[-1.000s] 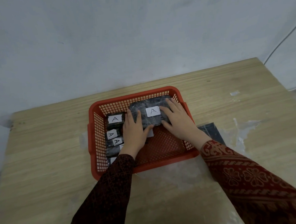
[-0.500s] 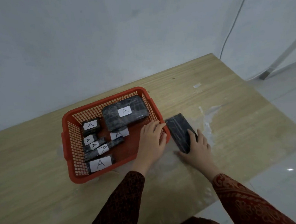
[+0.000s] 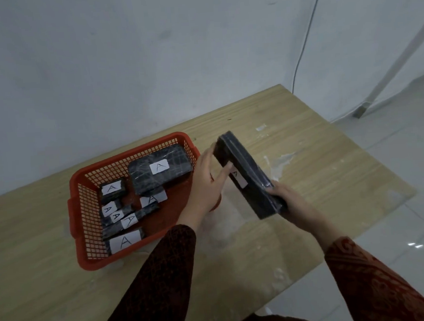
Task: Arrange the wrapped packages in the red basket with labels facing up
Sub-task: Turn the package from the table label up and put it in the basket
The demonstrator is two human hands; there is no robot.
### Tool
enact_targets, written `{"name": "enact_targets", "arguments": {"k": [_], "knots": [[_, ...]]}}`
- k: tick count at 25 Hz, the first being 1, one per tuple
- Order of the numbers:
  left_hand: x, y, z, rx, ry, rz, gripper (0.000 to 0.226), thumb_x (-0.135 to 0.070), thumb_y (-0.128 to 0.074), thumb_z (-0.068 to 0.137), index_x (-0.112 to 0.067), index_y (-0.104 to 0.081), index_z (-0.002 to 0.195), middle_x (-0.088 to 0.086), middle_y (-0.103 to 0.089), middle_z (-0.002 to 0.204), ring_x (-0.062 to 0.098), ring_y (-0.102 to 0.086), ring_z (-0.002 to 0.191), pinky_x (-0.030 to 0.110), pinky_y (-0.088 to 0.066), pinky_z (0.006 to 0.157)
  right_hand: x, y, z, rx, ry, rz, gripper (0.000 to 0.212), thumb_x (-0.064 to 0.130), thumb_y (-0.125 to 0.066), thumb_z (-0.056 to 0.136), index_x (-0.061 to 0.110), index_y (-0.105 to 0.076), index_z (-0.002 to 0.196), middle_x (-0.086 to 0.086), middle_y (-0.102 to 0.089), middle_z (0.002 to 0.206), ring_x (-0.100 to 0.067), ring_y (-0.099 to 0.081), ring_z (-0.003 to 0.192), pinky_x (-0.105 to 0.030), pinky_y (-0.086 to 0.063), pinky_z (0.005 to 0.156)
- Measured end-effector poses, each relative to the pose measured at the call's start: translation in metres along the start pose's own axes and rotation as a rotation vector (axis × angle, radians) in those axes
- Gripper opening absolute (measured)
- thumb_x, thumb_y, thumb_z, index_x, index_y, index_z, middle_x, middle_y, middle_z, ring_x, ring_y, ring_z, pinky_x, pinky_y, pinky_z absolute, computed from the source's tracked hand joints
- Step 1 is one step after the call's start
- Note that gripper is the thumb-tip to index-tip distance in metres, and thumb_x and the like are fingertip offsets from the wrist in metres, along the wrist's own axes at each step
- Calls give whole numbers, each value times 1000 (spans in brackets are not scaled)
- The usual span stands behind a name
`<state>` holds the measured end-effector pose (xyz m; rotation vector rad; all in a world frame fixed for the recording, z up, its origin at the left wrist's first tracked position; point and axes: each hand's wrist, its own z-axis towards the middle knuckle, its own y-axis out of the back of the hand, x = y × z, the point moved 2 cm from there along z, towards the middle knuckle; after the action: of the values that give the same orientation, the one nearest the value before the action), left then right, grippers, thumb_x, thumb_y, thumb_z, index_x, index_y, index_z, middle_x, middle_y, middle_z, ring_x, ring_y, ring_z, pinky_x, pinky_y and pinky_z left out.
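Head view: the last flat package is up off the table, held in both my hands just right of the basket.

Nearest, my right hand [image 3: 285,199] clamps the package's [image 3: 251,180] near end and my left hand [image 3: 207,183] steadies the far end, fingers [image 3: 225,170] spread over its label side. It seems to me stiff, book-like and fairly light, but the shiny wrap looks slippery, so gripping it by both short ends suits it best. Beyond, the red basket [image 3: 130,151] on the table [image 3: 38,272] holds the other packages, labels up, the big one [image 3: 160,170] at the back. Half a second ago this package lay flat on the table under my right hand alone, while my left rested on the basket rim; now it is raised and tilted on edge.
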<state>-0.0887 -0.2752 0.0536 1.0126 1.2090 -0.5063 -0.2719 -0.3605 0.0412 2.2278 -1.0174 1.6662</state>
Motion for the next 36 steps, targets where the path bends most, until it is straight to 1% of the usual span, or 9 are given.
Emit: {"name": "enact_targets", "arguments": {"k": [4, 9, 12, 14, 17, 19, 23, 30, 36], "knots": [[-4, 50, 1, -209, 79, -169, 42, -37, -68, 82, -25, -53, 120, -9, -60, 117, 6, -57, 108, 33, -50, 93, 19, -16, 28, 310, -233, 122, 71, 47, -63, 75, 6, -50, 131, -22, -61, 125, -34, -60, 112, -43, -50, 94], [44, 112, -34, -545, 397, -107, 44, -45, -67, 80, -19, -52, 113, 0, -61, 110, 20, -60, 103, 45, -52, 91, 43, -64, 81, 91, -59, -51, 33, 38, -45, 96, 16, -58, 116, -16, -60, 115, -27, -63, 100, -39, -58, 77], [76, 124, -57, -456, 628, -44, 45, -42, -61, 86, -12, -53, 119, 5, -60, 115, 22, -56, 106, 40, -49, 93, 39, -90, 104, -33, 47, -581, 33, 24, -63, 88, 14, -54, 118, -14, -63, 107, -30, -64, 98, -38, -58, 75], [91, 124, -66, -334, 720, 15, 42, -38, -58, 89, -6, -55, 116, 8, -61, 105, 22, -56, 94, 32, -48, 79, 30, -104, 112, -56, 72, -906, 35, 27, -62, 89, 13, -56, 120, -12, -64, 112, -29, -62, 102, -39, -54, 81], [101, 126, -68, -132, 785, 165, 27, -33, -58, 90, -6, -62, 94, 2, -56, 71, 18, -53, 68, 26, -39, 53, 19, -123, 115, -93, 176, -1216, 35, 21, -57, 91, 6, -56, 123, -17, -59, 115, -34, -57, 104, -38, -47, 86], [107, 132, -65, -64, 810, 207, 21, -28, -60, 90, -9, -61, 80, 7, -60, 69, 24, -61, 69, 33, -49, 57, 18, -131, 115, -121, 220, -1378, 29, 18, -55, 91, 3, -56, 116, -20, -57, 111, -37, -55, 103, -39, -46, 85], [119, 140, -62, -2, 834, 205, 23, -24, -58, 91, -3, -65, 90, 18, -68, 86, 35, -68, 88, 44, -57, 82, 23, -138, 120, -69, 168, -1508, 29, 13, -53, 92, 6, -56, 120, -22, -59, 114, -38, -58, 103, -42, -49, 86], [128, 140, -63, -17, 805, 187, 24, -23, -51, 93, -1, -61, 94, 12, -62, 80, 29, -62, 79, 40, -54, 73, 13, -145, 135, 24, 47, -1738, 28, 4, -47, 93, 7, -61, 117, -19, -63, 115, -34, -62, 101, -39, -52, 83], [126, 137, -64, -101, 713, 387, 26, -21, -58, 90, -8, -49, 70, 3, -48, 62, 21, -52, 64, 30, -40, 56, -9, -161, 127, 20, 31, -1841, 35, 11, -58, 90, 5, -50, 124, -20, -49, 128, -37, -48, 116, -41, -48, 92]]}}
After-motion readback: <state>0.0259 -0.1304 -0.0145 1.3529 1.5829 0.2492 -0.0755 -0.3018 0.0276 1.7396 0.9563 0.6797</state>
